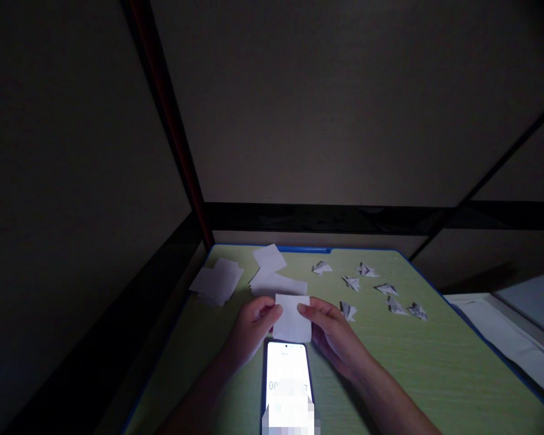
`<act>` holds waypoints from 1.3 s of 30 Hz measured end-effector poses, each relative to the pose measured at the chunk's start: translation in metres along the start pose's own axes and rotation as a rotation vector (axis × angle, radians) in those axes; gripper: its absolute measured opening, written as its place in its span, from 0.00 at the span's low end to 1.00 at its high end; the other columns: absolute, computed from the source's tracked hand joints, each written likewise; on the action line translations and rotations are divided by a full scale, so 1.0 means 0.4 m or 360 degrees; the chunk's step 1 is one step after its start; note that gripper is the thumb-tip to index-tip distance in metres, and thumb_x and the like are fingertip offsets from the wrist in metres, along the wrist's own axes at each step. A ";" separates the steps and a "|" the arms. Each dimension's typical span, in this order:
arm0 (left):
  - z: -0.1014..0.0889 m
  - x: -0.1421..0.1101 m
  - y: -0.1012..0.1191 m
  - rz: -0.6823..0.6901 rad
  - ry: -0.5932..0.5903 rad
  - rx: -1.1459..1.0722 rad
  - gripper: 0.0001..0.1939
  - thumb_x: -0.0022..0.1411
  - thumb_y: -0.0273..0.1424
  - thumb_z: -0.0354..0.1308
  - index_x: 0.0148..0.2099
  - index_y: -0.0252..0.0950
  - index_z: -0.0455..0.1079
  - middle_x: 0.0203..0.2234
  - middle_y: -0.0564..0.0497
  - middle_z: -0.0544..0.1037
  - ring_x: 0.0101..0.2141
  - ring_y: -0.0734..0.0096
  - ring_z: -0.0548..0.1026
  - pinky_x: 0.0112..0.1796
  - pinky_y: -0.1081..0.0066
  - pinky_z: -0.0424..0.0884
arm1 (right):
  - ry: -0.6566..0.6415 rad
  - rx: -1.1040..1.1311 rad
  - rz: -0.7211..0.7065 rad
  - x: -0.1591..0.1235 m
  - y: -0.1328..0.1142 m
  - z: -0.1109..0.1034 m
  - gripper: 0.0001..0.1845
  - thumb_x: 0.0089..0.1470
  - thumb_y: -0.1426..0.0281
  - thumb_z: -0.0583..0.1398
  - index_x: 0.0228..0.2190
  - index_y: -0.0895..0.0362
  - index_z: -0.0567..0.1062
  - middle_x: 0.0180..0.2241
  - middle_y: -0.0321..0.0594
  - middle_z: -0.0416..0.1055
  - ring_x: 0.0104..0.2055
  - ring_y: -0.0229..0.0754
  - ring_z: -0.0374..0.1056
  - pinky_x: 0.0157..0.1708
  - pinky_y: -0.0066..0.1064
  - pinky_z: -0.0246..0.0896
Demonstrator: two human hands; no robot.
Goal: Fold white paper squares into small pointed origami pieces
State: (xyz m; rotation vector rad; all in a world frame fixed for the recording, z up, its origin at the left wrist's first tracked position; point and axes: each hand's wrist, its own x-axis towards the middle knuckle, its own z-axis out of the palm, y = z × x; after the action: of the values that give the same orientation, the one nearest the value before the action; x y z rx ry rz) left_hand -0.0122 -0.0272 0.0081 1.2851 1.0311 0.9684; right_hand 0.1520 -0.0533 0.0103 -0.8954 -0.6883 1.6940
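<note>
Between my two hands is a small white square of paper [292,323], held upright above the table. My left hand [254,323] pinches its left edge, thumb on the near face. On the right edge, my right hand [329,323] grips it the same way, with the other fingers behind the sheet. Just below the paper lies a phone [288,368] with a bright screen, partly blurred out. Loose white paper sheets [278,284] lie right behind my hands. Several small folded paper pieces [352,283] are spread to the right.
A stack of white paper [217,281] sits at the table's back left. The light green table [435,362] has a blue edge and stands near dark walls. Beyond its right edge are white, flat items [517,338].
</note>
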 end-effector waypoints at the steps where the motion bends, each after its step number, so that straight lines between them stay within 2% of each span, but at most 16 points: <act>1: 0.003 -0.001 0.000 -0.0008 0.0007 -0.0012 0.16 0.53 0.42 0.60 0.27 0.33 0.66 0.18 0.56 0.66 0.21 0.77 0.65 0.23 0.77 0.61 | 0.0010 0.0001 -0.0008 0.002 0.002 -0.002 0.16 0.39 0.62 0.72 0.31 0.57 0.81 0.28 0.40 0.79 0.29 0.41 0.72 0.33 0.31 0.64; 5: 0.010 -0.009 0.006 -0.0104 -0.0060 -0.0071 0.17 0.51 0.43 0.62 0.29 0.32 0.68 0.19 0.54 0.69 0.22 0.75 0.68 0.24 0.76 0.66 | 0.0094 0.0009 -0.0095 0.013 0.007 -0.012 0.15 0.39 0.62 0.72 0.29 0.58 0.81 0.25 0.38 0.78 0.26 0.40 0.71 0.31 0.30 0.63; 9: 0.012 -0.015 0.014 -0.0160 -0.0193 -0.0140 0.17 0.50 0.42 0.63 0.30 0.31 0.69 0.23 0.52 0.73 0.26 0.70 0.72 0.29 0.70 0.73 | 0.0106 0.0006 -0.0154 0.016 0.006 -0.016 0.12 0.43 0.64 0.70 0.29 0.58 0.80 0.26 0.38 0.78 0.27 0.39 0.70 0.29 0.29 0.62; 17: 0.012 -0.011 0.010 -0.0159 -0.0173 -0.0012 0.16 0.53 0.41 0.61 0.27 0.31 0.68 0.20 0.54 0.71 0.21 0.72 0.74 0.21 0.76 0.63 | 0.0172 -0.0006 -0.0147 0.009 -0.001 -0.011 0.14 0.42 0.61 0.70 0.28 0.59 0.80 0.25 0.40 0.77 0.28 0.42 0.70 0.28 0.31 0.62; 24: 0.017 -0.010 0.002 -0.0132 -0.0032 -0.0126 0.22 0.49 0.48 0.63 0.26 0.33 0.66 0.16 0.56 0.66 0.18 0.75 0.66 0.22 0.72 0.70 | 0.0225 -0.0223 -0.0259 0.019 0.020 -0.030 0.15 0.44 0.58 0.69 0.28 0.58 0.80 0.25 0.39 0.76 0.25 0.39 0.66 0.27 0.30 0.60; 30: 0.014 0.006 -0.021 -0.0200 0.0005 -0.0310 0.25 0.51 0.52 0.59 0.29 0.32 0.67 0.17 0.52 0.71 0.15 0.74 0.68 0.18 0.73 0.61 | 0.0193 -0.0304 -0.0291 0.016 0.018 -0.029 0.16 0.44 0.57 0.68 0.25 0.58 0.79 0.23 0.38 0.75 0.24 0.39 0.65 0.26 0.30 0.60; 39: 0.013 -0.005 0.001 -0.0066 -0.0009 -0.0129 0.22 0.49 0.48 0.64 0.26 0.32 0.68 0.18 0.53 0.69 0.21 0.74 0.67 0.23 0.75 0.63 | 0.0265 -0.0420 -0.0342 0.015 0.016 -0.023 0.16 0.43 0.56 0.68 0.26 0.57 0.79 0.22 0.36 0.73 0.24 0.38 0.64 0.25 0.29 0.58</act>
State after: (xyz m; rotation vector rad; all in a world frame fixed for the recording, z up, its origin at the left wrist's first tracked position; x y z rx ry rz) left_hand -0.0076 -0.0305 0.0085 1.1947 1.0004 0.9648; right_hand 0.1552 -0.0494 -0.0014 -1.0917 -0.8744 1.3414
